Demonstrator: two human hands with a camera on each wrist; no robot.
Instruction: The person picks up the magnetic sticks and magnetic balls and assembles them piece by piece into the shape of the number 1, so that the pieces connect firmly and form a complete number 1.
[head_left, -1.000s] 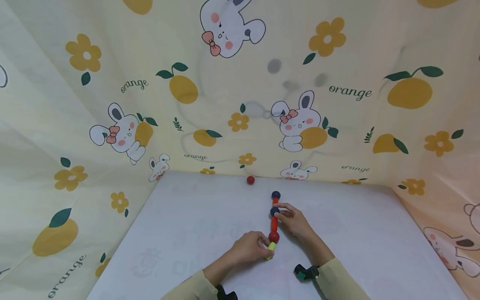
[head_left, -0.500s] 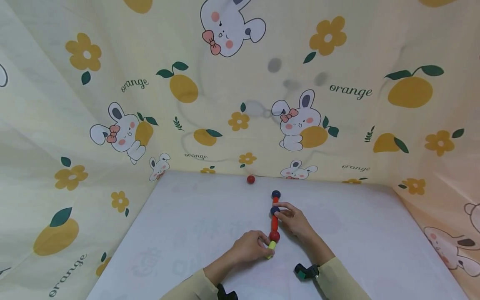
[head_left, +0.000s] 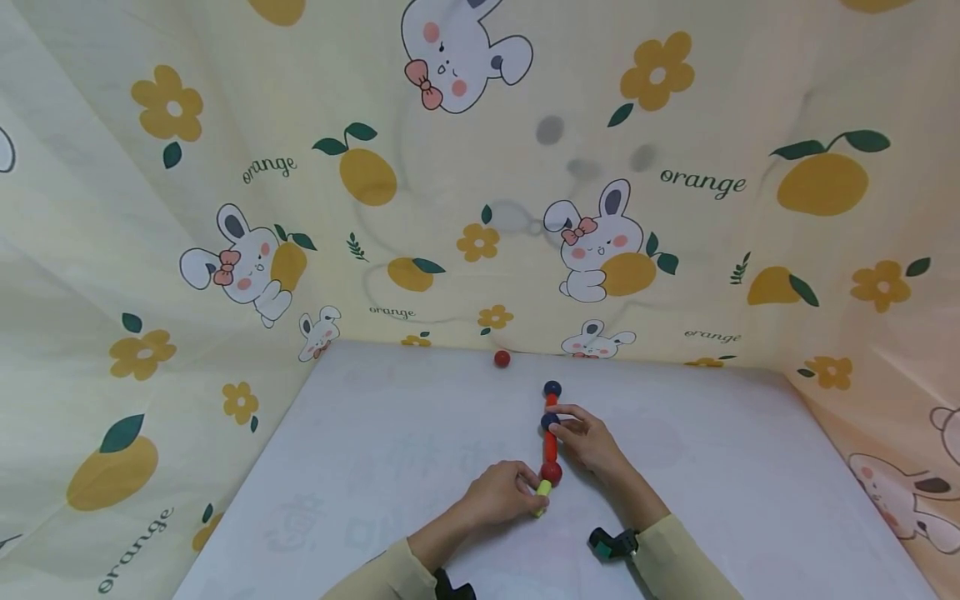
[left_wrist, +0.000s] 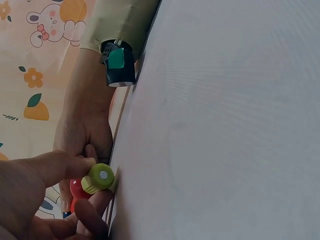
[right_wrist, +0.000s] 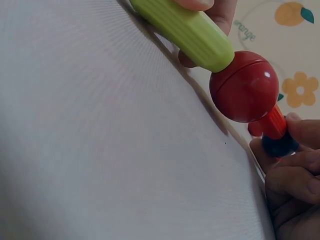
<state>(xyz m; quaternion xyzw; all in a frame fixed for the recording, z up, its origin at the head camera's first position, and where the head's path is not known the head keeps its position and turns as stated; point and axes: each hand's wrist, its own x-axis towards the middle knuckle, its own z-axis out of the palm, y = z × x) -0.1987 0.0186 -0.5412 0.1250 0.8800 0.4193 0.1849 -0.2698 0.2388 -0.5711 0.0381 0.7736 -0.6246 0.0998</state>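
My left hand pinches a yellow-green ribbed rod between thumb and fingers. The rod's far end touches a glossy red ball, at a slight angle to the line beyond. From that ball an orange-red rod runs away to a dark blue ball, which my right hand holds with thumb and fingers. Past it, a shorter visible stretch of orange-red rod ends at a second blue ball. In the left wrist view, the yellow-green rod's round end faces the camera.
A loose red ball lies at the back of the white table, close to the printed cloth. The cloth hangs behind the table and along both sides. Dark devices are strapped at both wrists.
The red ball beside the yellow-green rod has shifted very slightly to the right, swinging the near end of the line with it. Both hands keep their grips and stay almost still.
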